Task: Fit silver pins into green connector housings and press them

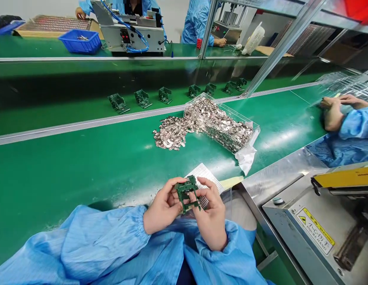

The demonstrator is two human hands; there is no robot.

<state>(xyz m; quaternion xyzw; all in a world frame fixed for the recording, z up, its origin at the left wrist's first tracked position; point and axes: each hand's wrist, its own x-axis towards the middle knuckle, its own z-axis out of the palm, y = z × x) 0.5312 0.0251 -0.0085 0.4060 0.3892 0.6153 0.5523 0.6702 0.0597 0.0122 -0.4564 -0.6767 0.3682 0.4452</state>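
We grip a green frame (pixel 188 194) with left hand (pixel 162 208) and right hand (pixel 212 215); the near-right yellow label (pixel 316 230) perhaps reads "ENERE HAND".

Bench: small frame (pixel 188 194) between both hands, near edge | parts tray (pixel 231 114) behind it | jigs (pixel 142 98) on belt beyond

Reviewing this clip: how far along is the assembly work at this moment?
Done: seven green frames sit in a row on the conveyor belt. In hand: left hand and right hand hold another green frame between them. Left: many small metal clips remain heaped in and beside the clear tray.
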